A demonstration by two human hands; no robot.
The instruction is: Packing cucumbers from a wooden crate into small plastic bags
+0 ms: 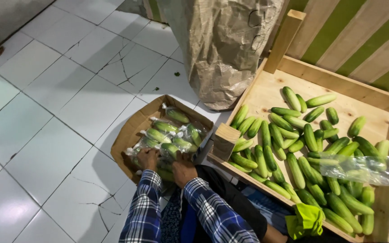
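We see both hands reaching down into a cardboard box [133, 128] on the white tiled floor [46, 112]. The left hand [148, 159] and right hand [183, 170] rest on bagged cucumbers [169, 135] packed in clear plastic inside the box; the fingers curl over the bags, though we cannot tell how firmly they grip. To the right, beside the box, a wooden crate [320, 74] holds loose cucumbers [293, 144] and a clear bag [356, 168]. A paper sack [221, 45] stands behind.
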